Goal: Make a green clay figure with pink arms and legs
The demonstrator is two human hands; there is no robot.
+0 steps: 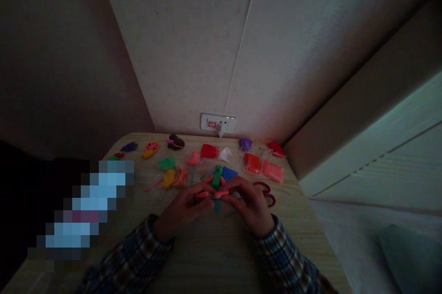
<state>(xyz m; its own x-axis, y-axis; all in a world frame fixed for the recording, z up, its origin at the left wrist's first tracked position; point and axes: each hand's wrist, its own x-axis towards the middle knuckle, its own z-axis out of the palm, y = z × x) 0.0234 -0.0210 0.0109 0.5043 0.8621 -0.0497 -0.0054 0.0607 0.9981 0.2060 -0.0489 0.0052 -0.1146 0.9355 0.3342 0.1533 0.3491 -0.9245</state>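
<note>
Both hands meet over the near middle of the table. My left hand (184,206) is closed, with a bit of pink clay (201,195) at its fingertips. Another pink clay piece (221,194) sits in the pinch of my right hand (250,204). Just beyond the fingers is a small green clay figure (217,177) with pink strips at its sides; its lower part is hidden by the hands. A blue packet (228,174) lies behind it. Red-handled scissors (270,199) rest beside my right hand, their blades hidden.
Several clay packets lie around, including yellow (169,178), green (167,163), red (209,151) and orange-red (252,163). Finished-looking clay shapes, such as a brown one (176,142), line the back left. A wall socket (218,123) holds a plug. Something pixelated (90,206) covers the left edge.
</note>
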